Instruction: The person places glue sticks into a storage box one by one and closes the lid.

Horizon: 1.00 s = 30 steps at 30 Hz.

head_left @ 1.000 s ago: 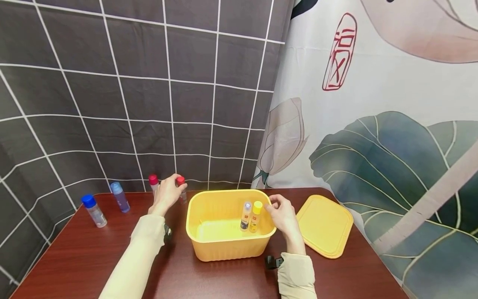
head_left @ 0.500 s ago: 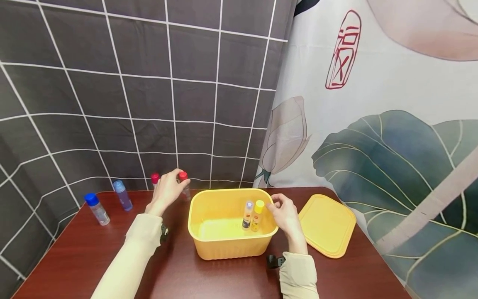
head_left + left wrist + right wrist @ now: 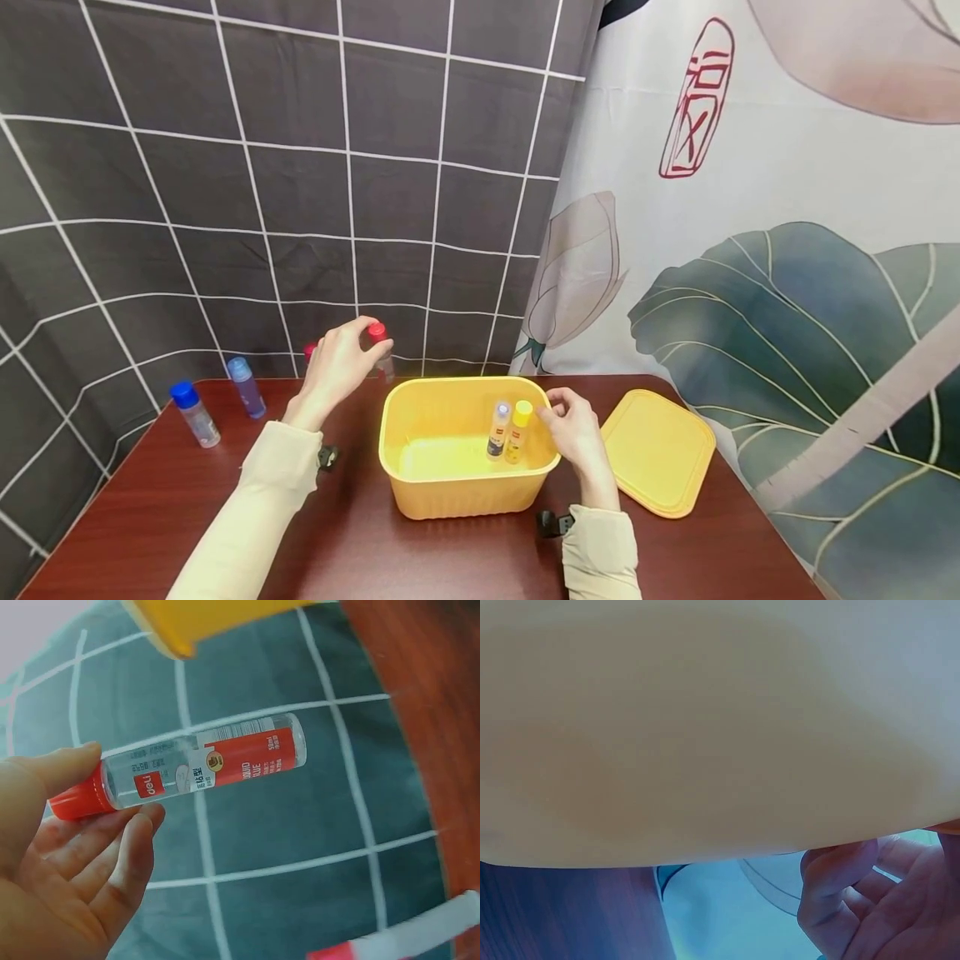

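My left hand [image 3: 337,362] pinches a clear liquid glue bottle [image 3: 217,761] by its red cap. The bottle has a red and white label, and its body points away from the palm. In the head view it hangs behind the back left corner of a yellow plastic bin [image 3: 465,500]. Thumb and fingers of my right hand [image 3: 573,429] grip the bin's right rim; the bin wall hides part of them in the right wrist view. Inside the bin, towards its right end, a yellow-capped glue bottle [image 3: 517,433] and a pale-capped bottle with a dark label [image 3: 498,433] stand side by side.
Another red-capped bottle [image 3: 420,930] stands behind my left hand, mostly hidden in the head view. Further left are a light-blue bottle [image 3: 247,388] and a dark-blue-capped bottle [image 3: 197,417]. A yellow lid [image 3: 660,454] lies right of the bin. Hanging cloths back the table [image 3: 360,550].
My left hand has lifted the red-capped glue bottle upward and moved it slightly right. My right hand keeps its grip on the bin, which stays in place.
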Each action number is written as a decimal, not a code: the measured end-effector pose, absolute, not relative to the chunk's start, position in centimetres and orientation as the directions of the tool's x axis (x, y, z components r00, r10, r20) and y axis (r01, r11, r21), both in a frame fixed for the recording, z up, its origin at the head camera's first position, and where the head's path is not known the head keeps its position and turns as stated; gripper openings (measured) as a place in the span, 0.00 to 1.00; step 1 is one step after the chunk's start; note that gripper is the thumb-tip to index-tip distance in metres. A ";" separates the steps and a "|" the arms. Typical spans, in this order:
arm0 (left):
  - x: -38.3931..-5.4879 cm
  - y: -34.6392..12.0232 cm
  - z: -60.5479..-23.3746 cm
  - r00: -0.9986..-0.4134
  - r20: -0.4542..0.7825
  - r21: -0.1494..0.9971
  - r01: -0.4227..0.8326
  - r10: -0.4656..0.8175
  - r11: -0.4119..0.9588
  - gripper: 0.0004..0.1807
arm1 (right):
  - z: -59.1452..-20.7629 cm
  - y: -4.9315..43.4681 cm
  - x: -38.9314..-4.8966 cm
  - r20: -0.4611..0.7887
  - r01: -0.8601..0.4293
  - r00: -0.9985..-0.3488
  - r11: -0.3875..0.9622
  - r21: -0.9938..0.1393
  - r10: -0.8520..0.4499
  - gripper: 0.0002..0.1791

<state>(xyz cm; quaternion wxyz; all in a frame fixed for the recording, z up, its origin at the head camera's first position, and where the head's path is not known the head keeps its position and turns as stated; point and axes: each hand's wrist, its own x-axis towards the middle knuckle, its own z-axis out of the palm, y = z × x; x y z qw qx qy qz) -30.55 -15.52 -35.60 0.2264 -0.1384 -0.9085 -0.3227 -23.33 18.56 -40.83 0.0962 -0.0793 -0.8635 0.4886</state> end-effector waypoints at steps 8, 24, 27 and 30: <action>-28.8 -14.0 -33.1 -0.841 0.510 0.481 0.452 0.180 0.751 0.19 | -40.7 18.4 -23.6 0.090 0.037 -0.971 0.510 -0.860 0.222 0.14; -26.8 -11.3 -30.8 -0.799 0.484 0.420 0.570 0.358 0.706 0.12 | -40.9 18.5 -23.5 0.096 0.032 -0.971 0.513 -0.858 0.221 0.13; -26.7 -10.7 -30.7 -0.808 0.420 0.458 0.582 0.413 0.672 0.12 | -40.8 18.5 -23.5 0.100 0.031 -0.969 0.515 -0.857 0.226 0.13; -26.8 -10.0 -30.9 -0.808 0.362 0.476 0.589 0.465 0.653 0.13 | -40.8 18.5 -23.4 0.098 0.033 -0.969 0.516 -0.856 0.226 0.13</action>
